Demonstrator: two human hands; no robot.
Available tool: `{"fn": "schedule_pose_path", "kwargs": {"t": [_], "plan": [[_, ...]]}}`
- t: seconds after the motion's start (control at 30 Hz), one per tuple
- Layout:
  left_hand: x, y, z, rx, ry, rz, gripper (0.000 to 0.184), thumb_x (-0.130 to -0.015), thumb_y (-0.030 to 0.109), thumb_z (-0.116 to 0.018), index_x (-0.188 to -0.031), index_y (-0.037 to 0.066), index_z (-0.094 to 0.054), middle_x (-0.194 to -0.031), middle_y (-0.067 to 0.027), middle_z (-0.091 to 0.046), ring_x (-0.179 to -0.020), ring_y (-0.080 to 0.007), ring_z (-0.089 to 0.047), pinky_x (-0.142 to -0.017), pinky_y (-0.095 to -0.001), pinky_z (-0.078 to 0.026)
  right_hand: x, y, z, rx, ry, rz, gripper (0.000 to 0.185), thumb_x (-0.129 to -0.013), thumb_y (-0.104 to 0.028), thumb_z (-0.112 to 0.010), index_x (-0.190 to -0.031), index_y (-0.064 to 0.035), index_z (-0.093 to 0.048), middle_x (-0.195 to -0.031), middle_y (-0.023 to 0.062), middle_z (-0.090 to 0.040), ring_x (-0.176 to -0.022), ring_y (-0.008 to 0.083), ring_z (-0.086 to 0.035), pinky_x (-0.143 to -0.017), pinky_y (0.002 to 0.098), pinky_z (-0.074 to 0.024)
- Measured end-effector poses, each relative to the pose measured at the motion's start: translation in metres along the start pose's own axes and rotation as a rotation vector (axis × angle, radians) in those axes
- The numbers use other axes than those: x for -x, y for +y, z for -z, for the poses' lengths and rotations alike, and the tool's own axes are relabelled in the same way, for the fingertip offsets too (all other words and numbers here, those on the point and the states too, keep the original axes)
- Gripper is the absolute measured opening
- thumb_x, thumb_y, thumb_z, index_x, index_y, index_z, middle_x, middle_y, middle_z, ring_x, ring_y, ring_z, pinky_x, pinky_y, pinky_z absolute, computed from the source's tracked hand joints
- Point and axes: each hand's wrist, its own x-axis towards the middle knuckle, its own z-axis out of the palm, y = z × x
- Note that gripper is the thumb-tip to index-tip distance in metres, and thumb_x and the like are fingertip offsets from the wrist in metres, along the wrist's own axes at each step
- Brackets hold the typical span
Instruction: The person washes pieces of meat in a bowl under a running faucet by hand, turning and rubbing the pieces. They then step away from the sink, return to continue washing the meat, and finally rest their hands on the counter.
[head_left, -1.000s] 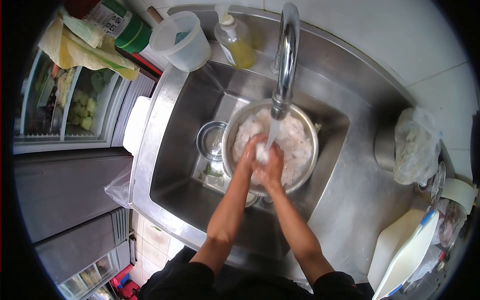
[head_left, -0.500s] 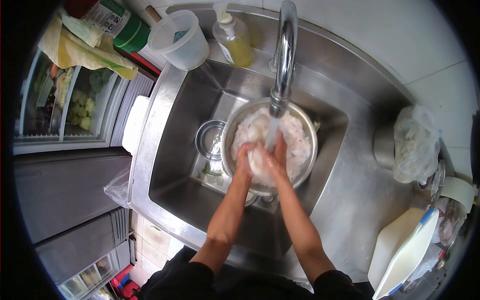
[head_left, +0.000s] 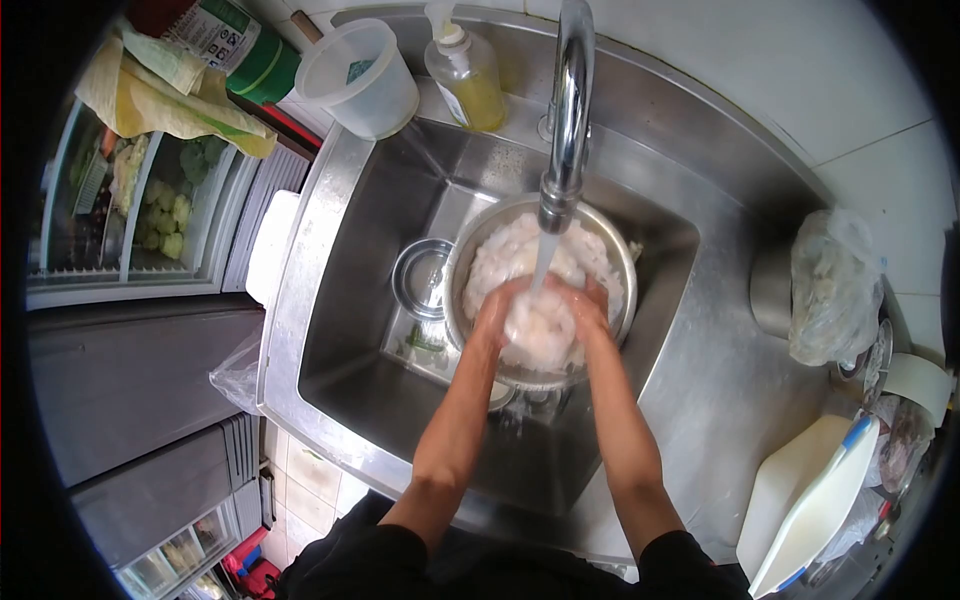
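Note:
A round metal bowl (head_left: 626, 318) stands in the sink, heaped with soft whitish-pink pieces (head_left: 540, 330) that look like raw meat or seafood; I cannot tell which. My left hand (head_left: 497, 308) curves around the left side of a clump of them. On the clump's right side is my right hand (head_left: 585, 302), its fingers partly hidden among the pieces. Between the two hands, water runs from the faucet (head_left: 560, 190) onto the clump. Both hands are wet and slightly blurred.
The steel sink (head_left: 345, 330) also holds a small round metal dish (head_left: 420, 280) left of the bowl. Behind are a plastic tub (head_left: 365, 85) and a soap bottle (head_left: 470, 85). A filled plastic bag (head_left: 835, 290) and a white container (head_left: 810, 500) stand on the right.
My hands have moved apart, the right one shifting rightward. More of the pale clump now shows between them, and water splashes below the bowl.

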Motion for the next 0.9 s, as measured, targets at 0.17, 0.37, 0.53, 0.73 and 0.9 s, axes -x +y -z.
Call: {"fn": "schedule_pose_path", "kwargs": {"t": [0.17,0.37,0.53,0.73,0.9], "plan": [[-0.039,-0.031,0.036,-0.397,0.192,-0.198,0.053,-0.085,0.036,-0.069,-0.119,-0.004,-0.059,-0.104,-0.0137,-0.065,-0.086,-0.0223,-0.066,-0.074,-0.0316,-0.056,0.006,-0.004,-0.007,0.069,0.107,0.161,0.074,-0.063,-0.035,-0.089,-0.116,0.006,-0.058,-0.107,0.0185,-0.067,-0.095,0.0286,-0.066,-0.086,0.0351,-0.0513],[-0.02,-0.032,0.019,-0.2,0.209,-0.092,0.072,-0.085,0.049,-0.066,-0.134,-0.001,-0.05,-0.123,-0.0177,-0.057,-0.11,-0.0271,-0.058,-0.093,-0.0359,-0.049,0.013,-0.01,-0.014,0.524,0.112,0.493,0.065,-0.068,-0.039,-0.084,-0.11,0.0028,-0.055,-0.096,0.0238,-0.067,-0.091,0.0373,-0.067,-0.082,0.042,-0.051],[-0.005,-0.023,0.007,-0.059,0.162,-0.121,0.067,-0.09,0.048,-0.063,-0.132,-0.004,-0.053,-0.126,-0.0111,-0.056,-0.114,-0.0192,-0.051,-0.099,-0.0314,-0.038,0.022,-0.014,-0.016,0.517,-0.031,0.511,0.056,-0.07,-0.032,-0.08,-0.105,0.0011,-0.052,-0.09,0.0226,-0.066,-0.087,0.0402,-0.066,-0.079,0.0448,-0.0506],[-0.005,-0.022,0.009,-0.095,0.129,-0.113,0.062,-0.093,0.05,-0.055,-0.138,0.006,-0.048,-0.131,-0.0085,-0.054,-0.12,-0.022,-0.05,-0.103,-0.0345,-0.041,0.015,-0.004,-0.02,0.505,-0.002,0.728,0.041,-0.071,-0.028,-0.08,-0.09,-0.0036,-0.052,-0.078,0.0112,-0.061,-0.071,0.0243,-0.062,-0.067,0.0368,-0.0504],[-0.004,-0.022,0.003,-0.005,0.07,-0.161,0.06,-0.096,0.05,-0.049,-0.139,0.008,-0.045,-0.136,-0.0095,-0.052,-0.125,-0.0252,-0.05,-0.107,-0.0377,-0.04,0.019,-0.002,-0.026,0.475,0.0,0.675,0.048,-0.076,-0.03,-0.077,-0.103,-0.0034,-0.048,-0.1,0.0145,-0.057,-0.092,0.0238,-0.059,-0.079,0.0362,-0.048]]}}
